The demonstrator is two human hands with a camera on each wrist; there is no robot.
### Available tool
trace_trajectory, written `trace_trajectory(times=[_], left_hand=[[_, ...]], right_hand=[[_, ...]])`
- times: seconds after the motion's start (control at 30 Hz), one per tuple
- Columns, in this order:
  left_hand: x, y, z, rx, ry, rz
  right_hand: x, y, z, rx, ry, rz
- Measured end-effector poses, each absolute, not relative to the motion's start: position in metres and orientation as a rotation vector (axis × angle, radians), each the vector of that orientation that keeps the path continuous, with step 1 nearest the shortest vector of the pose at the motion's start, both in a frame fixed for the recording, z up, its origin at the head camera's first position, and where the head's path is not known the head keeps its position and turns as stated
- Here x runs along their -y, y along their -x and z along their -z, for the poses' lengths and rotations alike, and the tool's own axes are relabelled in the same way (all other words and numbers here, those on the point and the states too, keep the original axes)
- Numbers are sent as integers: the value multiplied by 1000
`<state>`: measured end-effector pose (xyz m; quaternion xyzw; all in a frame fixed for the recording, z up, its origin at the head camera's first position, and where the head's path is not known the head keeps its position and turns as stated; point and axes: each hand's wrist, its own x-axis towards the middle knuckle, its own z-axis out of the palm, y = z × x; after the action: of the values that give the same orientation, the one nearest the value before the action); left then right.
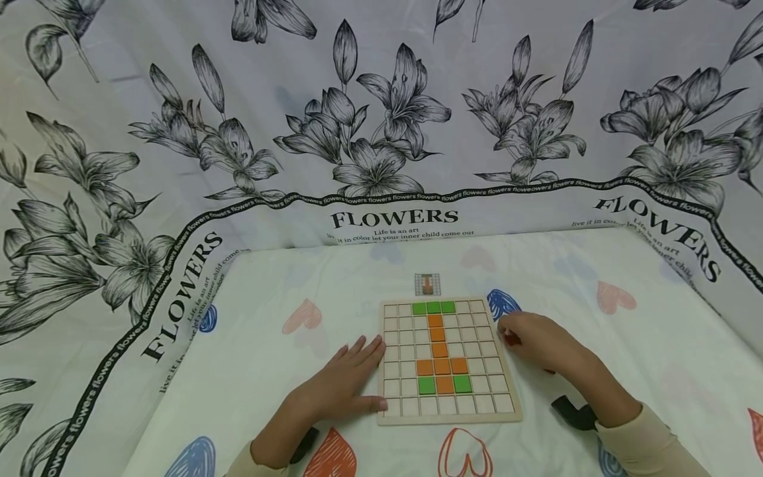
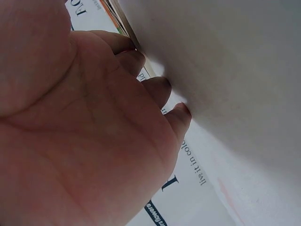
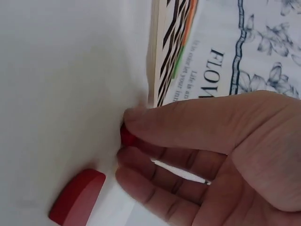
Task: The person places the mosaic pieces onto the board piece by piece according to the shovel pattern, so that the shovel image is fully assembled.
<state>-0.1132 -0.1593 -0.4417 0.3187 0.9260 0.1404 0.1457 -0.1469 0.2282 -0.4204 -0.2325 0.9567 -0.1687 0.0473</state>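
Note:
A wooden grid board (image 1: 450,419) lies on the cloth, with green square tiles (image 1: 434,308) in its top row and near the bottom, and orange square tiles (image 1: 438,334) down the middle. Straight fingers of my left hand (image 1: 342,384) touch the board's left edge, the thumb near its lower corner. Beyond the board's right edge, my right hand (image 1: 539,341) pinches a small red piece (image 3: 127,135) between thumb and fingers, low over the cloth. The fingers hide most of that piece. Another red piece with a curved side (image 3: 77,197) lies beside the hand in the right wrist view.
Behind the board lies a small picture card (image 1: 427,285) showing a grid pattern. The white cloth (image 1: 262,377) is printed with hearts. A hanging sheet with black flowers (image 1: 381,132) rises behind. Dark straps (image 1: 573,413) sit at both wrists.

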Motion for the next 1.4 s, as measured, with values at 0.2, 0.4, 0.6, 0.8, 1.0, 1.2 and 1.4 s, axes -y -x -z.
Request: trace_trajectory(times=[0.2, 0.4, 0.6, 0.8, 1.0, 1.2, 1.4], left_hand=[[160, 113, 441, -2661, -921, -421], [160, 113, 441, -2662, -913, -403], [159, 115, 442, -2671, -914, -398], [160, 116, 444, -2662, -901, -397], [161, 114, 443, -2666, -915, -410], [160, 113, 443, -2659, -925, -425], [160, 113, 442, -2659, -915, -410]], right_hand=[[-229, 146, 420, -2884, 724, 543], [-222, 144, 420, -2909, 779, 583], [-199, 133, 419, -2804, 957, 666], [-167, 113, 422, -2669, 1102, 699], [-138, 99, 426, -2617, 1236, 670], [-117, 92, 425, -2666, 1252, 554], [-108, 91, 421, -2665, 1255, 478]])
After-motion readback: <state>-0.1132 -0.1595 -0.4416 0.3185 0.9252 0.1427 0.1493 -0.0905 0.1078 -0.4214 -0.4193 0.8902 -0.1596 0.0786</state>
